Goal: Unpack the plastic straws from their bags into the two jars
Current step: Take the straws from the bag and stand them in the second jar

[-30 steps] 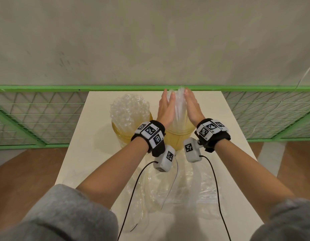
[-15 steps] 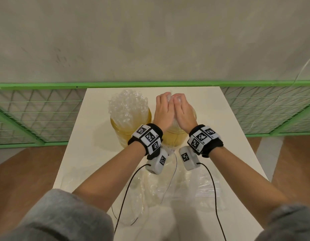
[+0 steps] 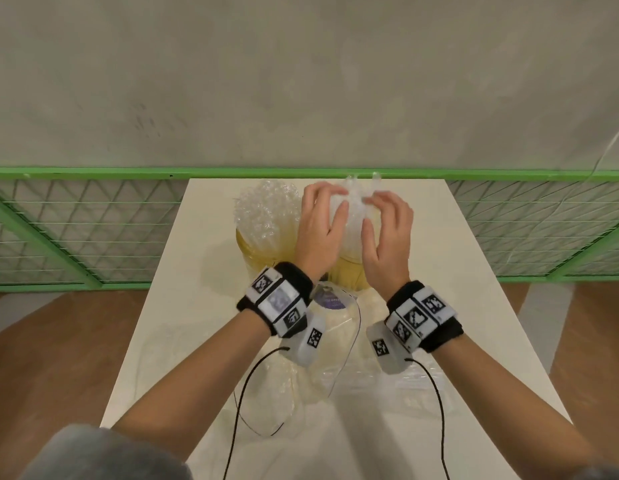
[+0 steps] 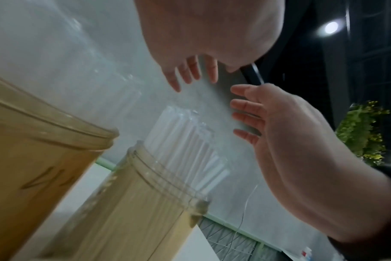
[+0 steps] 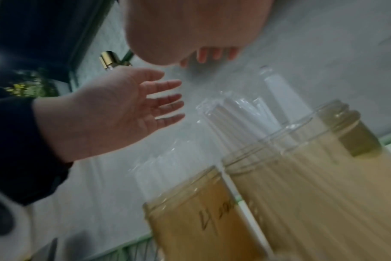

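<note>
Two yellowish jars stand side by side at the back of the white table. The left jar (image 3: 247, 251) is packed with clear straws (image 3: 266, 209). Above the right jar (image 3: 348, 275), whose clear straws (image 3: 353, 206) stick up past the rim, my left hand (image 3: 320, 225) and right hand (image 3: 386, 230) hover on either side. Both hands are open with fingers spread and hold nothing. The left wrist view shows the right hand (image 4: 279, 134) just clear of the straw tops (image 4: 185, 139). In the right wrist view the left hand (image 5: 123, 109) is likewise apart from the straws (image 5: 234, 118).
Crumpled clear plastic bags (image 3: 339, 379) lie on the table (image 3: 481, 341) under my wrists. A green rail with wire mesh (image 3: 93, 216) runs behind the table, with a grey wall beyond. Wood floor lies on both sides.
My hands pressed flat against the sides of the straw bundle, then met over its tops. They have now parted, with fingers spread and loosened around the tops.
</note>
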{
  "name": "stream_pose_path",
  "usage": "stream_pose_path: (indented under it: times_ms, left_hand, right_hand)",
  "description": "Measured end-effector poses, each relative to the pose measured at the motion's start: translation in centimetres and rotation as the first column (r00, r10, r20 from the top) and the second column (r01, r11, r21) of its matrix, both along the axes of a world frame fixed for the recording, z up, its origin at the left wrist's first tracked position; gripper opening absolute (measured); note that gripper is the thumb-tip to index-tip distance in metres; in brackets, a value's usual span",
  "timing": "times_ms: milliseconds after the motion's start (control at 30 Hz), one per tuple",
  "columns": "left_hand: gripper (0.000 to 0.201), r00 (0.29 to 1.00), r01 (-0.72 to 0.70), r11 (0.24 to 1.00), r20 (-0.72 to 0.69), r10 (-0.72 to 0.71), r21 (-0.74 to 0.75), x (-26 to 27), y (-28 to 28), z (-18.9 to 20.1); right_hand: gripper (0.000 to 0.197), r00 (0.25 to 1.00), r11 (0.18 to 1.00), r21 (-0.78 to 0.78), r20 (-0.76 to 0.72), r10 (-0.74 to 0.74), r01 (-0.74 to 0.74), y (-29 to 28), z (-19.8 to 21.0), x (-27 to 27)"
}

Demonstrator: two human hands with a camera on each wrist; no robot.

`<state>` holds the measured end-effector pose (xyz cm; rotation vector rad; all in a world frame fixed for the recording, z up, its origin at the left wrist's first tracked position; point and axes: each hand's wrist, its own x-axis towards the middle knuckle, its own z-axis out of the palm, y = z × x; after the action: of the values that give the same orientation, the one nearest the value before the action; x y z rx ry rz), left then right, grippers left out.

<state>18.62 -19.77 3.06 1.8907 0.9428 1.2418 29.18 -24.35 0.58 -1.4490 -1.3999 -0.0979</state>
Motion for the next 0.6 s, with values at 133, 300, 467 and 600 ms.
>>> stream_pose_path:
  times_ms: [133,300,467,600]
  left_hand:
    - [0.018,0.985,0.021,0.978,-0.161,-0.055,-0.209,-3.7,-3.0,-4.3]
    - [0.028,0.680,0.079,0.816,-0.567,-0.464,-0.573,-5.1,-5.9,-11.9]
    - [0.048,0.356,0.103,0.769,-0.699,-0.620,-0.630,-6.1,-7.6,-13.4]
    - [0.077,0.288,0.123,0.792,-0.742,-0.605,-0.598,-6.7,-6.8,-14.9]
  right_hand:
    - [0.020,0.932,0.885,-0.301,-0.041,0.360,-0.355,-4.1,-4.1,-2.5]
    - [0.030,0.860,0.366,-0.923,0.088,0.503,-0.119,-5.2,-9.8,-4.1]
    - [0.058,0.785,0.164,-0.974,0.221,0.578,0.154,-6.2,-10.5,-3.8]
    - [0.087,0.718,0.093,-0.967,0.237,0.654,0.235,-7.4,-10.9,-3.1]
